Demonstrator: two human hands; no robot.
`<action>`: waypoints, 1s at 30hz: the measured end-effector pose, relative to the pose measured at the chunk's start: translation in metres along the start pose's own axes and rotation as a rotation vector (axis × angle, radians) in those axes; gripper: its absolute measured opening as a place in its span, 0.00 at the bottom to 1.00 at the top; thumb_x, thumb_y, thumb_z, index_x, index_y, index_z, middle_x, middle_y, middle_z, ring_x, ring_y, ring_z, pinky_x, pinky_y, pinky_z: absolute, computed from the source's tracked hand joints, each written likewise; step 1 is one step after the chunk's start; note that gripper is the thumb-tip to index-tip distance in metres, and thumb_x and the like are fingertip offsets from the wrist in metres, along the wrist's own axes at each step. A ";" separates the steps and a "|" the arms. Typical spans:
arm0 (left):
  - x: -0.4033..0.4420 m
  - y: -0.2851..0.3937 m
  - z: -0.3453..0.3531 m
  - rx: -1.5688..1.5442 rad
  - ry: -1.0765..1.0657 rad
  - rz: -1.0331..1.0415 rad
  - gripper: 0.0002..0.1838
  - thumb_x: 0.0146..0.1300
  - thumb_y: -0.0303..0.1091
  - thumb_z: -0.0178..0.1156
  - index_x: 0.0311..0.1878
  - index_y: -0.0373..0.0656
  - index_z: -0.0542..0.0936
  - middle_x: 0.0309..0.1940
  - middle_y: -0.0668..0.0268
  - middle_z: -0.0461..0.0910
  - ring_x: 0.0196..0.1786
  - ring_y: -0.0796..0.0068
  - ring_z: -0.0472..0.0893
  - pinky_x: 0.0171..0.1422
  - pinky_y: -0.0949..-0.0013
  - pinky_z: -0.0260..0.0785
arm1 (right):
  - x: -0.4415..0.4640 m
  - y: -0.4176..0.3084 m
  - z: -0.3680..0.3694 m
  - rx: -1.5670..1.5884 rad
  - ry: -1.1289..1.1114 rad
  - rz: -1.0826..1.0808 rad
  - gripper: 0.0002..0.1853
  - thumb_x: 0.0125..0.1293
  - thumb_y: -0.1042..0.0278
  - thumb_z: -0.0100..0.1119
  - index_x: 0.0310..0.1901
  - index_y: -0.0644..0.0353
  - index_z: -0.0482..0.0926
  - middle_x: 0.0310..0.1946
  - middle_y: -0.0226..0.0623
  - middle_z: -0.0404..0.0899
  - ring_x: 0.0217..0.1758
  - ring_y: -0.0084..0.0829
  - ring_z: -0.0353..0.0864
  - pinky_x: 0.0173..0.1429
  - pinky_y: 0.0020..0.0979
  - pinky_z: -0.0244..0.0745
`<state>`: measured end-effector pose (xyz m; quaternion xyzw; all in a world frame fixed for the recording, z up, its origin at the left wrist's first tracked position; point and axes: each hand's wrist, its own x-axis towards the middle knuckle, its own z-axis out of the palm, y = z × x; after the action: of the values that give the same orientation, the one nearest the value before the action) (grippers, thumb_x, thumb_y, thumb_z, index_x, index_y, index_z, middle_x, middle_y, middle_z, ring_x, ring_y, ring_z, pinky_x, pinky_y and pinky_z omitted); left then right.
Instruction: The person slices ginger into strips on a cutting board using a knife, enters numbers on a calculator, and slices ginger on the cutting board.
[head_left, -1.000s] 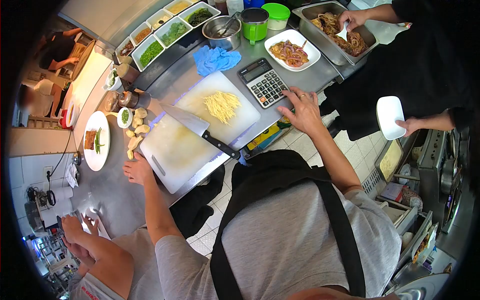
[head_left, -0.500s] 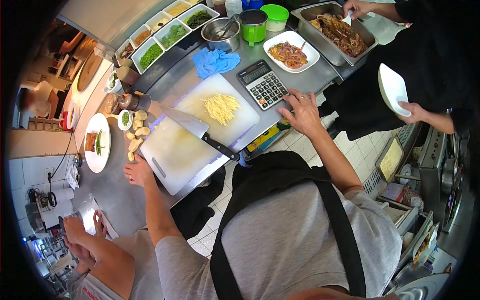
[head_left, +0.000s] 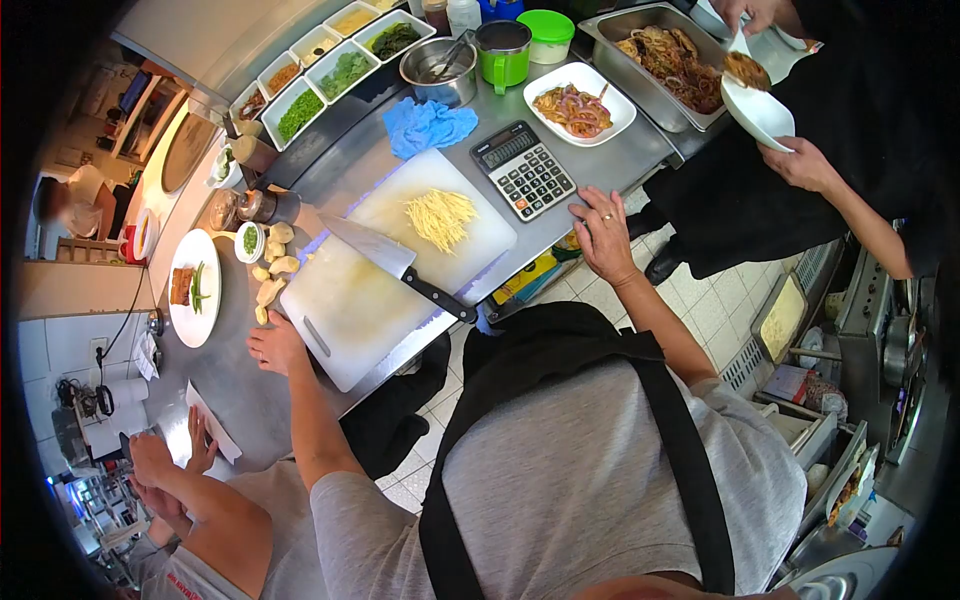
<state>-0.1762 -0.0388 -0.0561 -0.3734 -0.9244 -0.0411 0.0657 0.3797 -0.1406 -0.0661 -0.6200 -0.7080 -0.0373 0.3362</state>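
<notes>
Cutting boards [head_left: 340,310] along table's [head_left: 260,415] front edge, likely for reach; left grip [head_left: 277,343], right grip [head_left: 605,238] both released, perhaps propping body.

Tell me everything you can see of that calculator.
The calculator lies flat, keys up, on the metal counter beside the cutting board, display end away from the wearer. Its body looks like grey plastic, with a dark panel around the display; the readout is illegible. Rows of mostly dark keys include one orange. Nobody grips it; the right hand is by one corner, but I cannot tell whether they touch.
</notes>
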 end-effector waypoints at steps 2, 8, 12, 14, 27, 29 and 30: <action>0.000 0.000 0.000 -0.001 -0.003 0.000 0.41 0.70 0.65 0.40 0.71 0.36 0.61 0.72 0.52 0.60 0.74 0.54 0.58 0.73 0.47 0.53 | 0.000 0.001 0.001 0.003 -0.001 0.006 0.13 0.63 0.70 0.58 0.51 0.55 0.78 0.61 0.41 0.72 0.69 0.44 0.68 0.74 0.56 0.51; -0.001 0.000 -0.002 -0.013 -0.010 0.005 0.41 0.70 0.65 0.40 0.71 0.35 0.61 0.72 0.52 0.60 0.74 0.54 0.58 0.73 0.47 0.53 | 0.000 0.000 0.000 0.011 -0.001 0.008 0.13 0.64 0.70 0.58 0.50 0.55 0.77 0.60 0.41 0.72 0.69 0.44 0.68 0.74 0.56 0.51; -0.001 0.000 0.000 -0.008 -0.005 0.004 0.42 0.70 0.64 0.40 0.71 0.34 0.61 0.72 0.52 0.60 0.74 0.54 0.58 0.73 0.47 0.52 | 0.003 -0.004 -0.003 0.004 -0.015 0.024 0.12 0.63 0.70 0.59 0.49 0.56 0.78 0.59 0.42 0.73 0.67 0.44 0.69 0.73 0.56 0.53; -0.001 0.000 -0.002 -0.009 -0.010 -0.002 0.42 0.70 0.64 0.40 0.71 0.34 0.60 0.73 0.52 0.59 0.75 0.54 0.57 0.74 0.46 0.51 | 0.007 -0.008 -0.008 -0.003 -0.032 0.040 0.11 0.63 0.70 0.59 0.48 0.56 0.78 0.57 0.42 0.73 0.65 0.44 0.71 0.72 0.56 0.55; -0.005 0.004 -0.013 -0.042 -0.089 -0.016 0.42 0.71 0.64 0.40 0.73 0.35 0.58 0.75 0.51 0.56 0.77 0.53 0.54 0.76 0.45 0.48 | 0.064 -0.072 -0.018 0.035 0.032 -0.108 0.15 0.58 0.64 0.65 0.47 0.53 0.80 0.60 0.43 0.70 0.63 0.45 0.70 0.69 0.60 0.56; -0.005 0.003 -0.012 -0.042 -0.077 -0.015 0.42 0.71 0.64 0.40 0.73 0.35 0.59 0.75 0.51 0.56 0.77 0.53 0.54 0.76 0.45 0.48 | 0.057 -0.064 -0.005 -0.035 -0.049 -0.137 0.15 0.58 0.62 0.65 0.47 0.52 0.81 0.63 0.43 0.69 0.65 0.46 0.69 0.69 0.62 0.54; -0.004 0.003 -0.010 -0.043 -0.067 -0.015 0.42 0.71 0.64 0.40 0.73 0.35 0.59 0.74 0.51 0.57 0.76 0.53 0.55 0.75 0.45 0.48 | 0.056 -0.064 -0.003 -0.070 -0.089 -0.151 0.15 0.59 0.61 0.65 0.47 0.52 0.81 0.64 0.44 0.68 0.66 0.46 0.68 0.69 0.63 0.53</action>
<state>-0.1702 -0.0411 -0.0466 -0.3691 -0.9277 -0.0490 0.0265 0.3232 -0.1086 -0.0109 -0.5771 -0.7653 -0.0599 0.2789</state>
